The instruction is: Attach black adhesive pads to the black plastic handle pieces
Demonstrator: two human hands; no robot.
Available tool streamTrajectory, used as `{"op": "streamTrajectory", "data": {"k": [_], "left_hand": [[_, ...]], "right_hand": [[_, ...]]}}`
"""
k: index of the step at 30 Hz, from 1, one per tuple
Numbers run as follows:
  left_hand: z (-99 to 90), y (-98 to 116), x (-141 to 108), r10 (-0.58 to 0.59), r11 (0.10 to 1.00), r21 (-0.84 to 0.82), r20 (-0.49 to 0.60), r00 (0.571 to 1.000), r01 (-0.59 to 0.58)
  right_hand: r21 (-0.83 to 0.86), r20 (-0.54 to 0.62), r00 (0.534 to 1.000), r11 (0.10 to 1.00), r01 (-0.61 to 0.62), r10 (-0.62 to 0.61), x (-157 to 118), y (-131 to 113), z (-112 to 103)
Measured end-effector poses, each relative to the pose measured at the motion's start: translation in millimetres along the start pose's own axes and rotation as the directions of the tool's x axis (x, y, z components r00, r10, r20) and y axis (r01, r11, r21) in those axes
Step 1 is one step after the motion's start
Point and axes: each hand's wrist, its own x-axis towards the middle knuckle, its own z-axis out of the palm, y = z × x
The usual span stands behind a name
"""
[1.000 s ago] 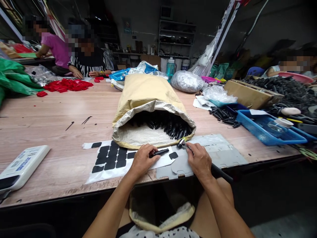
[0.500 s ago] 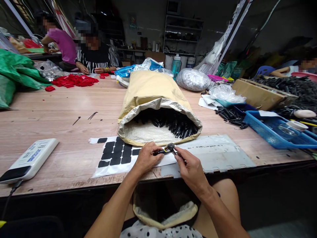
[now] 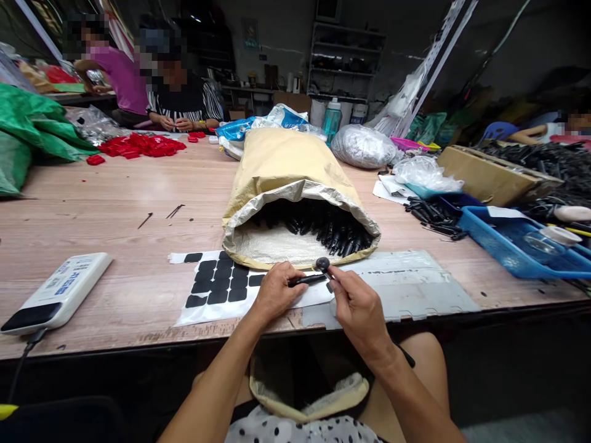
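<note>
My left hand is closed around a slim black rod-like piece that points right, over a white sheet bearing several black rounded squares. Pinched in my right hand is a thin tool with a round dark head, just above the rod's right end. Beyond both hands lies a tan sack, its mouth facing me, with many black pieces inside. A grey board lies beneath and right of the sheet.
A white device with a cable sits at left. Red pieces lie before a person in stripes. At right are a blue tray and a cardboard box. Another open sack is on my lap.
The round-headed tool in my right hand has moved slightly up and right, apart from the black rod. The rod in my left hand now shows more of its length. The view has shifted slightly.
</note>
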Motion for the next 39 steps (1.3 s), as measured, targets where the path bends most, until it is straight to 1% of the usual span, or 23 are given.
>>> {"op": "streamTrajectory", "data": {"k": [1, 2, 6, 7, 10, 13, 16, 19, 23, 26, 29, 36, 39], "left_hand": [[-0.1, 0.1, 0.1, -0.004, 1.000, 0.002, 0.003, 1.000, 0.004], [-0.3, 0.1, 0.1, -0.007, 1.000, 0.007, 0.005, 1.000, 0.007], [-0.5, -0.1, -0.2, 0.009, 1.000, 0.020, -0.004, 1.000, -0.009], [-0.5, 0.0, -0.4, 0.012, 1.000, 0.023, -0.007, 1.000, -0.012], [-0.5, 0.9, -1.3, 0.010, 0.999, 0.034, -0.009, 1.000, -0.010], [-0.6, 2.3, -2.2, 0.012, 0.999, 0.044, -0.020, 1.000, -0.011], [-0.6, 3.0, -2.6, 0.023, 0.999, 0.043, -0.019, 1.000, -0.022], [-0.9, 3.6, -2.1, 0.018, 0.998, 0.053, -0.006, 1.000, -0.018], [-2.3, 4.7, -0.9, -0.009, 0.999, 0.054, 0.004, 1.000, 0.009], [-3.2, 5.2, -0.8, -0.014, 0.999, 0.042, 0.015, 1.000, 0.013], [-3.2, 5.0, -1.6, -0.015, 0.999, 0.037, 0.018, 1.000, 0.014], [-0.1, -0.5, -0.6, -0.015, 0.998, 0.066, 0.027, 1.000, 0.013], [-4.5, 8.2, -3.9, -0.002, 0.998, 0.059, 0.044, 0.999, -0.001]], "right_hand": [[0.010, -0.029, 1.000, 1.000, -0.001, 0.001, 0.1, 1.0, -1.2], [0.012, -0.032, 0.999, 1.000, -0.002, 0.002, -0.2, 2.0, -1.7], [-0.013, 0.084, 0.996, 1.000, -0.025, 0.026, -3.4, 6.5, 1.3], [-0.011, 0.094, 0.995, 0.999, -0.036, 0.037, -3.4, 7.9, 1.7], [0.009, 0.042, 0.997, 0.998, -0.069, 0.068, -0.4, 14.3, -3.0], [-0.013, -0.017, 0.994, 0.994, -0.109, 0.109, 4.4, 26.4, -14.1], [-0.111, -0.038, 0.986, 0.980, -0.164, 0.161, 6.1, 45.6, -23.6], [-0.245, -0.047, 0.980, 0.949, -0.200, 0.194, 4.3, 66.5, -26.2], [-0.380, -0.045, 0.985, 0.909, -0.171, 0.166, -0.6, 82.1, -21.0], [-0.457, -0.063, 0.991, 0.879, -0.135, 0.119, -4.3, 82.3, -15.6], [-0.499, -0.085, 0.992, 0.858, -0.125, 0.095, -6.4, 79.0, -12.7], [-0.497, -0.098, 0.991, 0.858, -0.129, 0.092, -6.6, 77.9, -12.3], [-0.499, -0.106, 0.989, 0.855, -0.139, 0.099, -7.0, 77.9, -12.3]]}}
